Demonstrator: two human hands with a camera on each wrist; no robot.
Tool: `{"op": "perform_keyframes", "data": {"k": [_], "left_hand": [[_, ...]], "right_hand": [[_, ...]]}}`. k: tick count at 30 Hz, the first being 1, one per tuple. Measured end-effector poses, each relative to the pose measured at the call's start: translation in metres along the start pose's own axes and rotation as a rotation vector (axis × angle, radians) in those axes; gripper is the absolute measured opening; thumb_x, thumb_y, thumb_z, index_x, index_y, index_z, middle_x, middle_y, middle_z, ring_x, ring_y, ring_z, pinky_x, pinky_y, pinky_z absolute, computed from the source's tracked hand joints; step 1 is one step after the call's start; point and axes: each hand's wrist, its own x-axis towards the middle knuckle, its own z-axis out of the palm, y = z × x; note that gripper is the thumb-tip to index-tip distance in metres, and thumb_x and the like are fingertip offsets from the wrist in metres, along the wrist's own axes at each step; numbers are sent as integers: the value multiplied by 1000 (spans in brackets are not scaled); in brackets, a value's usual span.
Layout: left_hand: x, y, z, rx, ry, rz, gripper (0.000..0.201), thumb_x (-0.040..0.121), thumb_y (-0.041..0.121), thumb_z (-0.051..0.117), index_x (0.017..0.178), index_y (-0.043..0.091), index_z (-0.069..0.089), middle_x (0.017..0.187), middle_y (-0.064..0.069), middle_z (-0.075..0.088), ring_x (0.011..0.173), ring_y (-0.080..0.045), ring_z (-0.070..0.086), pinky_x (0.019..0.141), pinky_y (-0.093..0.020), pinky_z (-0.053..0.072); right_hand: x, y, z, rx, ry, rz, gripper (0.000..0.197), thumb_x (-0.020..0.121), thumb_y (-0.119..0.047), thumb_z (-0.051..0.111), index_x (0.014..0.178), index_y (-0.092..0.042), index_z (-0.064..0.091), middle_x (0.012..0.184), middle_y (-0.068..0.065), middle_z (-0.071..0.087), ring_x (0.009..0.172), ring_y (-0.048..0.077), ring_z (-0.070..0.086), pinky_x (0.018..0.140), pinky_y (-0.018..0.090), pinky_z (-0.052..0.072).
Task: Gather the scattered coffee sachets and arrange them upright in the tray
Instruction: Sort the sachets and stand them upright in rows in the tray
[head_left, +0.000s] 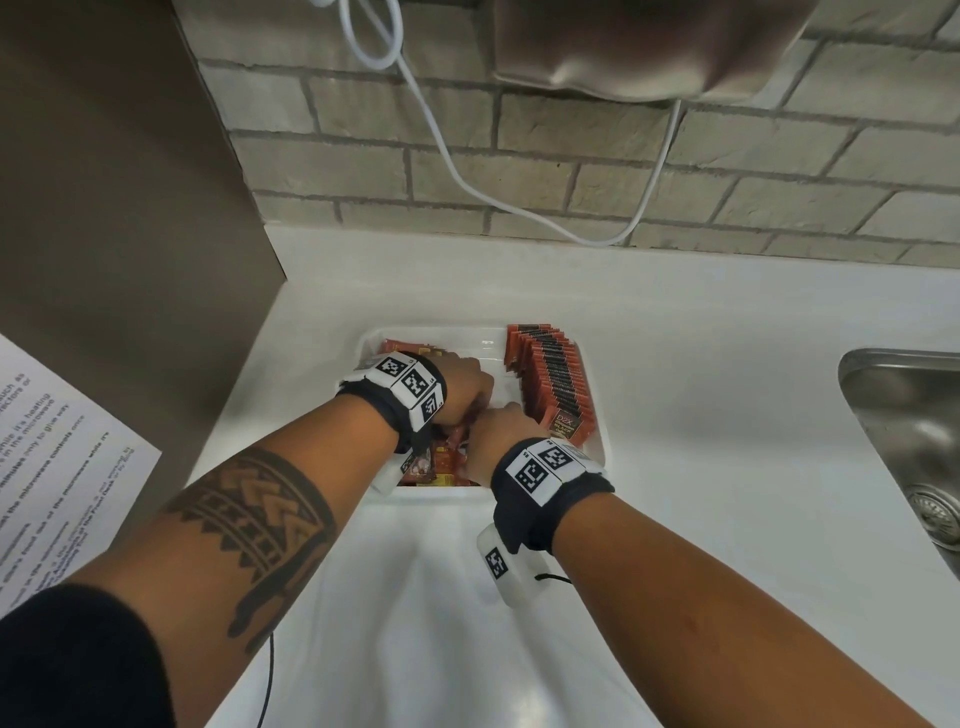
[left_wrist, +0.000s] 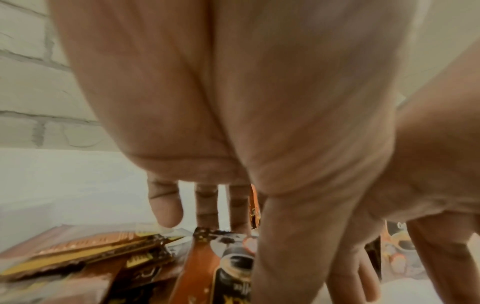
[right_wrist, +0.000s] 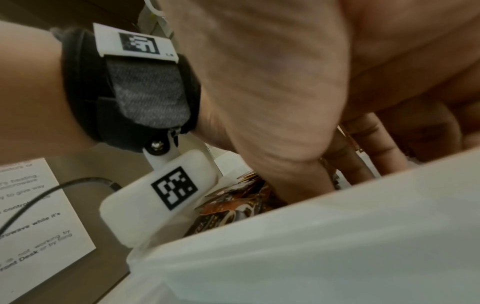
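Sachets (head_left: 441, 462) lie half hidden under both hands' (head_left: 467, 387) grip; whether fingers clasp any is unclear.

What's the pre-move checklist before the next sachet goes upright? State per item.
1. Upright row of sachets standing at the right side of the tray: ok.
2. Loose sachets all stood up: not ok, pile lies flat at the left.
3. Left hand and right hand inside the tray: ok.
4. Grip on a sachet: cannot tell, fingers hidden.
5. Bare floor left in the tray's middle: ok.
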Motion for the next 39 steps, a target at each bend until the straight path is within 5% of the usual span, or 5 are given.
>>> {"op": "perform_keyframes", "data": {"k": [4, 14, 20, 25, 39], "left_hand": [[-2, -5, -2, -26, 11, 17, 39, 85, 4, 68, 120, 18, 63, 120, -5, 65, 105, -25, 62, 70, -28, 44], [-4, -19, -8, -100, 59, -56, 34, 87, 11, 71, 115, 30, 68, 114, -1, 48, 99, -16, 35, 87, -32, 36], [-7, -35, -11, -290, 71, 30, 25, 81, 7, 75, 89, 30, 70, 102, 2, 69, 92, -16, 61, 71, -27, 45], [-14, -46, -13, -394, 121, 60, 21, 86, 12, 75, 102, 24, 70, 92, 2, 58, 76, -11, 53, 62, -21, 39], [-22, -65, -12, -710, 364, -111, 31, 86, 8, 73, 114, 18, 67, 112, -3, 65, 97, -22, 63, 82, -34, 54]], "right_hand": [[-3, 2, -5, 40, 54, -13, 31, 93, -19, 61, 121, -6, 60, 119, 11, 62, 111, 27, 60, 87, 33, 51], [-3, 1, -8, 81, -6, -1, 26, 90, -21, 65, 111, -6, 63, 112, 10, 67, 103, 26, 65, 76, 29, 51], [-1, 4, -11, 78, -38, -3, 35, 92, -24, 63, 121, -5, 57, 121, 11, 63, 111, 27, 61, 90, 31, 52], [2, 3, -9, 136, -37, 34, 57, 90, -24, 68, 137, -3, 42, 131, 12, 53, 118, 26, 57, 97, 34, 52], [18, 4, -2, 204, -60, 51, 61, 86, -27, 74, 136, -2, 47, 125, 12, 62, 109, 29, 63, 82, 33, 53]]}}
